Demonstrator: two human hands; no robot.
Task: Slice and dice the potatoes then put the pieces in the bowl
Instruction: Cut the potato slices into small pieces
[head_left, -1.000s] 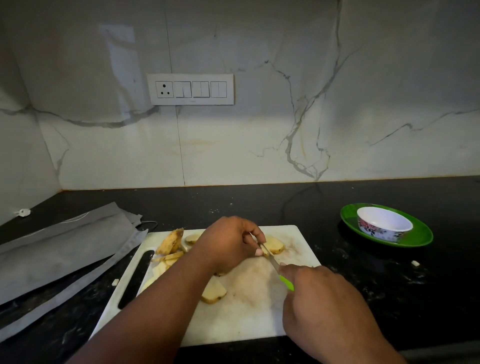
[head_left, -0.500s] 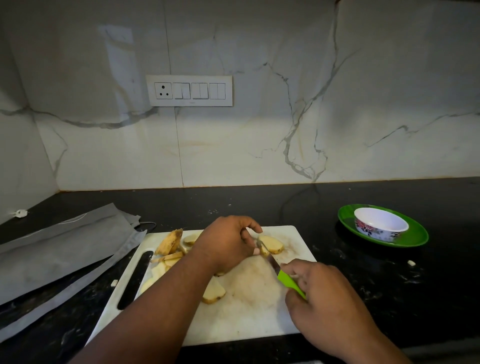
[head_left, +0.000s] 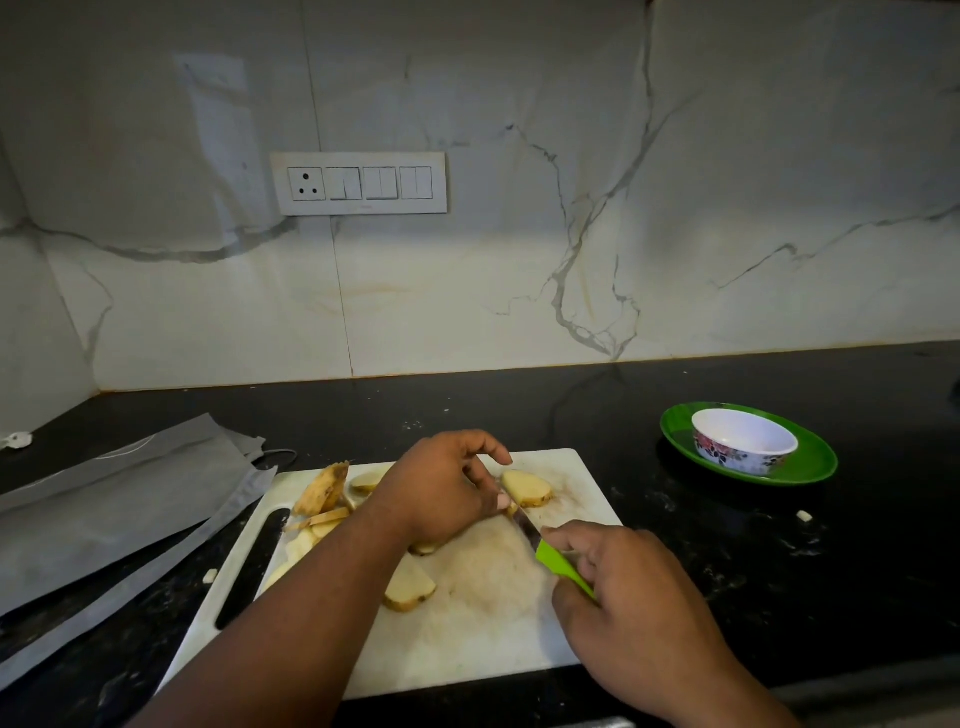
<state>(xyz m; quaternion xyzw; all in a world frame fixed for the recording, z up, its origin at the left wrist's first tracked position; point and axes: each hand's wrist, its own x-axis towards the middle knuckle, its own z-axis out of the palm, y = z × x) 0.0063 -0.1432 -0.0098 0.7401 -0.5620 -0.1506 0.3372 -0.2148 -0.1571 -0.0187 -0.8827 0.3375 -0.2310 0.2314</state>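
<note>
- Between the cutting board and the green plate, an open stretch of dark tabletop is seen, with only a small white scrap lying on it.
- The board's left half is crowded by potato slices and crossed by the left forearm.
- To the board's left, the tabletop is taken up by grey pouches.
- The board's near middle is left bare.
- Behind the board, a clear strip runs along the wall.

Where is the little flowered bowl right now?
The bowl sits on the green plate on the black counter, to the right of the cutting board, and it looks empty.
</note>
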